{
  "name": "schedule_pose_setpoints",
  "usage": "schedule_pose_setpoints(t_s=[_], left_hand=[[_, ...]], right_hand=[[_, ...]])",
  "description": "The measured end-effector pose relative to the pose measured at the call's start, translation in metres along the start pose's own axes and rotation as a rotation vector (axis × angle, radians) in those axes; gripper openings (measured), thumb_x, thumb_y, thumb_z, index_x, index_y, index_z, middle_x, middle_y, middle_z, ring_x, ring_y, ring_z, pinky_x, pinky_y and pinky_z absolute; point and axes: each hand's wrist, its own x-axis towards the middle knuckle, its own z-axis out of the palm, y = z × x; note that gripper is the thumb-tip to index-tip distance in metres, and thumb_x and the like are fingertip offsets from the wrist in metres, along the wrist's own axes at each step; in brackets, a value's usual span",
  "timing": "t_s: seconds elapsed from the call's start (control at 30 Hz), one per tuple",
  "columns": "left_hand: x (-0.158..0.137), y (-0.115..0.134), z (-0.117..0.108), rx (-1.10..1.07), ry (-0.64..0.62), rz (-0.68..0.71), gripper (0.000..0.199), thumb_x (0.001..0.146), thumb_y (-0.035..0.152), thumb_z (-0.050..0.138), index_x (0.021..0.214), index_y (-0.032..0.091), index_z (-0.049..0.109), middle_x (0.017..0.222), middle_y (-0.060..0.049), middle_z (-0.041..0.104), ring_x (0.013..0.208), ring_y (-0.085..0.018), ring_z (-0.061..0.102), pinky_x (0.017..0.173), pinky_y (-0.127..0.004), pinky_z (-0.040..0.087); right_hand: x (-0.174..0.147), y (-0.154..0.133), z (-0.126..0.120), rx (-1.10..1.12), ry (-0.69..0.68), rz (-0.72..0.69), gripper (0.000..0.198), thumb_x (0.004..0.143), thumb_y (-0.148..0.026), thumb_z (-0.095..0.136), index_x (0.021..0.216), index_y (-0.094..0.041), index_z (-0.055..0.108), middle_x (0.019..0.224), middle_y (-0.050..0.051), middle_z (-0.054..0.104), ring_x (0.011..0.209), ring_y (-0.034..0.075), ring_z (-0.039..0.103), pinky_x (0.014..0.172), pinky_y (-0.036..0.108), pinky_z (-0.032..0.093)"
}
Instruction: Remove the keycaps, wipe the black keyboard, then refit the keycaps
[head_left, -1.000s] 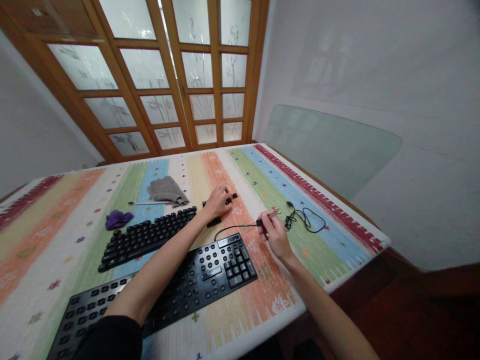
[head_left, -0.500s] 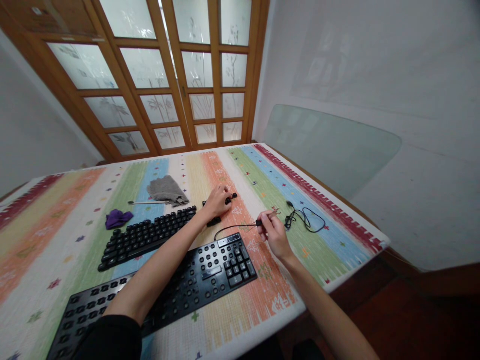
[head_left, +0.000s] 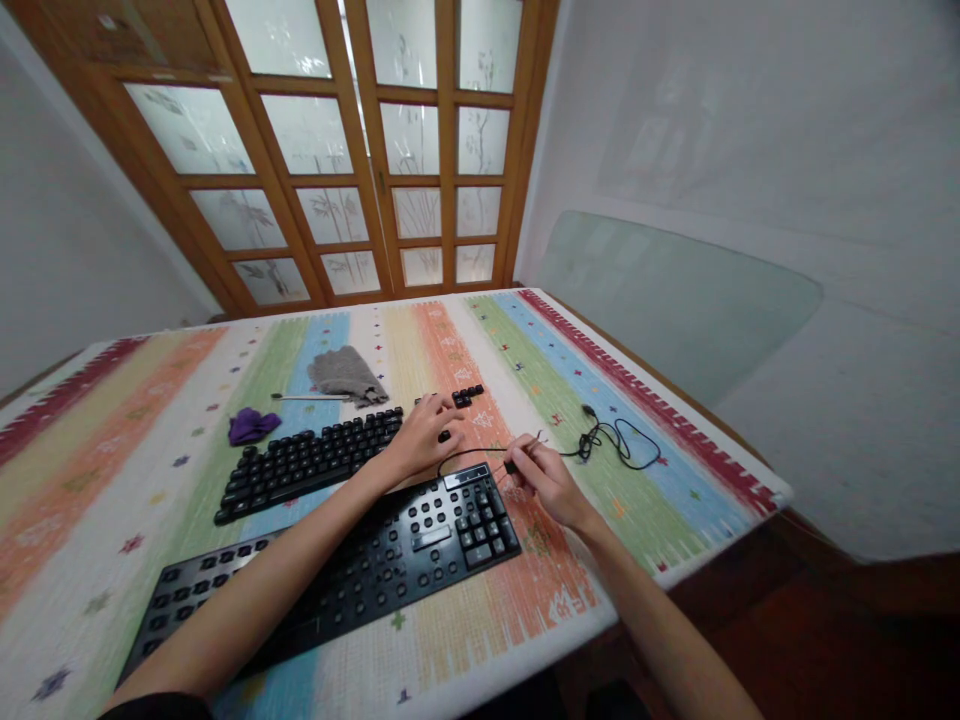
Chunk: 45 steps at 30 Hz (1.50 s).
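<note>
My left hand [head_left: 427, 432] is over the loose keycaps, fingers apart and stretched to the right. One small black keycap [head_left: 444, 436] shows by its thumb; whether they touch I cannot tell. A short group of keycaps [head_left: 468, 395] lies just beyond the fingertips. My right hand [head_left: 541, 478] is closed on what looks like a wire keycap puller, with a small black piece [head_left: 510, 467] at the fingertips and thin wire ends sticking out. Below both hands lies a black keyboard [head_left: 360, 570], mostly stripped of caps, with the number pad keys [head_left: 481, 530] in place. My left forearm hides part of it.
Rows of removed keycaps [head_left: 311, 460] lie behind the keyboard. Further back are a purple cloth [head_left: 253, 427], a thin brush [head_left: 311, 397] and a grey cloth [head_left: 346, 374]. A coiled black cable [head_left: 621, 442] lies right on the striped tablecloth [head_left: 585, 350].
My left hand has drawn back from the far keycap group, uncovering more of it. My right hand has come slightly lower and closer to the keyboard, still holding the puller. The view has shifted slightly.
</note>
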Motion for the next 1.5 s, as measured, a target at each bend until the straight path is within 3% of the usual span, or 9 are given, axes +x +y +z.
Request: schedule_pose_setpoints(t_s=[0.1, 0.2, 0.5, 0.7, 0.9, 1.13, 1.37, 1.5], left_hand=[[-0.027, 0.020, -0.011, -0.053, -0.061, 0.051, 0.014, 0.089, 0.024, 0.060, 0.099, 0.020, 0.069, 0.105, -0.007, 0.062, 0.101, -0.022, 0.056, 0.091, -0.036, 0.049], [-0.051, 0.034, -0.019, -0.170, -0.108, 0.050, 0.020, 0.092, 0.023, 0.056, 0.109, 0.020, 0.067, 0.112, -0.009, 0.064, 0.107, -0.023, 0.058, 0.095, -0.038, 0.049], [-0.084, 0.045, -0.022, -0.216, -0.242, 0.057, 0.040, 0.092, 0.026, 0.058, 0.132, 0.022, 0.057, 0.135, -0.012, 0.060, 0.124, -0.026, 0.056, 0.106, -0.045, 0.045], [-0.087, 0.047, -0.017, -0.225, -0.227, 0.051, 0.045, 0.092, 0.028, 0.059, 0.136, 0.024, 0.052, 0.137, -0.012, 0.058, 0.125, -0.027, 0.055, 0.107, -0.045, 0.044], [-0.088, 0.047, -0.014, -0.190, -0.243, 0.062, 0.043, 0.090, 0.027, 0.061, 0.132, 0.020, 0.054, 0.136, -0.015, 0.058, 0.125, -0.029, 0.055, 0.106, -0.046, 0.044], [-0.085, 0.051, -0.020, -0.257, -0.249, 0.025, 0.050, 0.087, 0.026, 0.065, 0.135, 0.022, 0.051, 0.134, -0.013, 0.060, 0.123, -0.028, 0.057, 0.106, -0.045, 0.045], [-0.068, 0.063, -0.024, -0.540, -0.164, -0.141, 0.056, 0.084, 0.027, 0.070, 0.136, 0.024, 0.049, 0.136, -0.010, 0.060, 0.123, -0.026, 0.057, 0.106, -0.043, 0.044], [-0.057, 0.066, -0.014, -0.818, -0.142, -0.260, 0.058, 0.078, 0.029, 0.076, 0.131, 0.020, 0.053, 0.111, -0.008, 0.070, 0.099, -0.022, 0.067, 0.091, -0.037, 0.052]], right_hand=[[-0.002, -0.004, 0.002, -0.080, -0.100, -0.030, 0.040, 0.096, -0.053, 0.047, 0.080, -0.018, 0.056, 0.065, -0.001, 0.051, 0.057, 0.012, 0.048, 0.052, 0.024, 0.037], [-0.003, -0.008, 0.004, -0.174, -0.145, -0.075, 0.040, 0.097, -0.052, 0.046, 0.078, -0.018, 0.057, 0.070, 0.001, 0.054, 0.063, 0.014, 0.051, 0.058, 0.026, 0.041], [-0.008, -0.006, 0.014, -0.333, -0.107, -0.136, 0.039, 0.099, -0.046, 0.044, 0.072, -0.020, 0.056, 0.068, 0.002, 0.057, 0.061, 0.016, 0.052, 0.060, 0.029, 0.042], [-0.009, -0.019, 0.021, -0.516, -0.240, -0.258, 0.024, 0.099, -0.035, 0.045, 0.089, -0.020, 0.061, 0.082, 0.005, 0.065, 0.074, 0.020, 0.058, 0.074, 0.033, 0.044], [0.012, -0.017, 0.024, -0.535, -0.197, -0.178, 0.033, 0.100, -0.041, 0.043, 0.079, -0.020, 0.058, 0.075, 0.004, 0.064, 0.068, 0.018, 0.057, 0.067, 0.031, 0.041], [0.035, -0.011, 0.027, -0.463, -0.145, -0.148, 0.048, 0.096, -0.059, 0.042, 0.068, -0.021, 0.053, 0.064, -0.001, 0.056, 0.061, 0.016, 0.048, 0.060, 0.029, 0.036], [0.028, -0.028, 0.021, -0.282, -0.143, -0.072, 0.050, 0.094, -0.064, 0.042, 0.073, -0.020, 0.055, 0.059, -0.003, 0.049, 0.055, 0.013, 0.046, 0.055, 0.027, 0.036], [0.021, -0.036, 0.022, -0.196, -0.139, -0.066, 0.050, 0.092, -0.066, 0.044, 0.076, -0.020, 0.054, 0.059, -0.003, 0.050, 0.053, 0.012, 0.047, 0.052, 0.027, 0.036]])
